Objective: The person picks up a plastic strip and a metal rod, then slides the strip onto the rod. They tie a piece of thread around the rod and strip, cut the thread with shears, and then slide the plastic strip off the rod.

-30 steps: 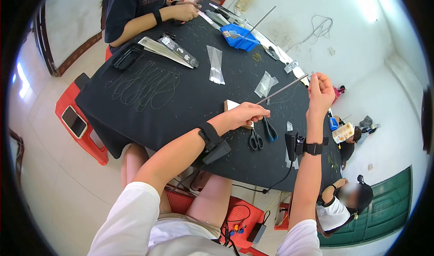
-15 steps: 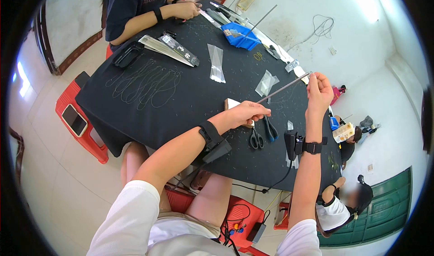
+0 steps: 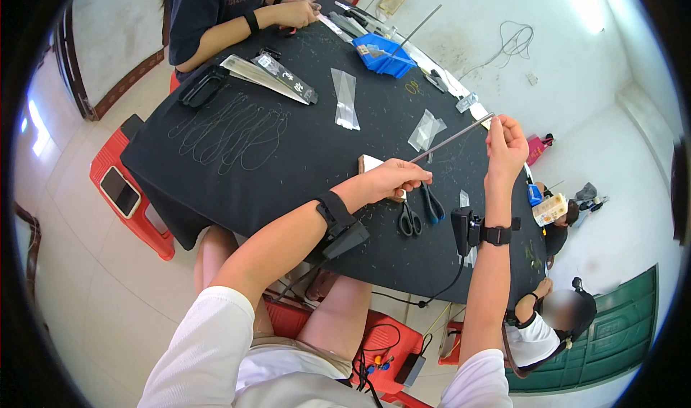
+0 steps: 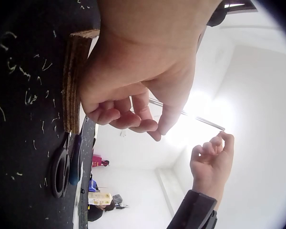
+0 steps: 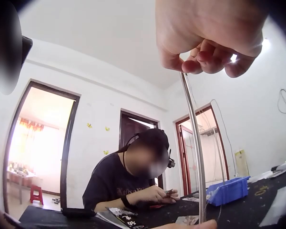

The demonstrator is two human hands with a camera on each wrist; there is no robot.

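A thin metal rod (image 3: 455,139) slants upward between my two hands, above the black table. My left hand (image 3: 392,180) pinches its lower end between thumb and fingers; in the left wrist view that hand (image 4: 138,81) has its other fingers curled. My right hand (image 3: 508,149) pinches the upper end at the fingertips. In the right wrist view the rod (image 5: 195,143) runs down from the right hand (image 5: 209,43). A white-topped block (image 3: 370,164) lies under the left hand, with black-handled scissors (image 3: 409,222) and a blue-handled tool (image 3: 433,205) beside it.
On the black tablecloth (image 3: 317,149) lie looped thin cords (image 3: 230,138), clear plastic bags (image 3: 345,100), a long labelled packet (image 3: 286,79) and a blue bin (image 3: 383,56). One person (image 3: 216,19) sits at the far left; another (image 3: 536,336) sits at the right.
Both hands keep the rod in nearly the same pose. The head view has shifted slightly, and the person at the right has moved a little.
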